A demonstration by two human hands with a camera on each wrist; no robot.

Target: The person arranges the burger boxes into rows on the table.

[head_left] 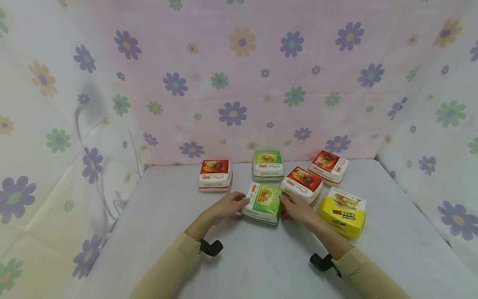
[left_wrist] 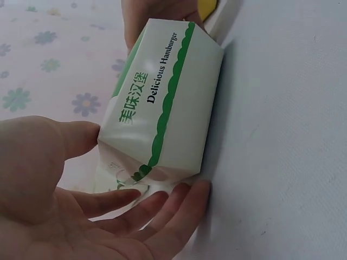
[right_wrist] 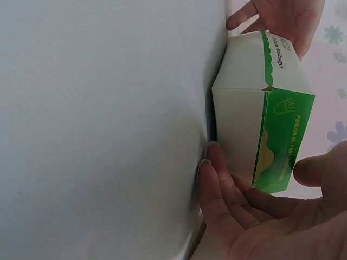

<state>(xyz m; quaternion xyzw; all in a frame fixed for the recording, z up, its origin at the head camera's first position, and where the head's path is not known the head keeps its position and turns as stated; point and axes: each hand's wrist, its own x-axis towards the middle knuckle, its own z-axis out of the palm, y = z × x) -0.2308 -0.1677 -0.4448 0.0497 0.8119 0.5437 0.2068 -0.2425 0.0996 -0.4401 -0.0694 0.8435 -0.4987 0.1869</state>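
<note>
Green-and-white hamburger box [head_left: 262, 204], just below centre in head view, on table [head_left: 254, 265]. Burger picture [head_left: 265, 196] on top, scalloped green trim [left_wrist: 169, 97], "Delicious Hamburger" lettering [left_wrist: 161, 69]. Left hand [head_left: 228, 206] and right hand [head_left: 297, 208]: fingers grasping opposite sides.

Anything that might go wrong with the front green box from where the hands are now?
1. The front green box sits close to the nearest red box, so moving it forward or right could knock that one.
2. The yellow box lies close beside the right forearm; a rightward sweep might shove it.
3. The left hand and right hand hold opposite sides, so uneven pressure might twist or dent the box.
</note>
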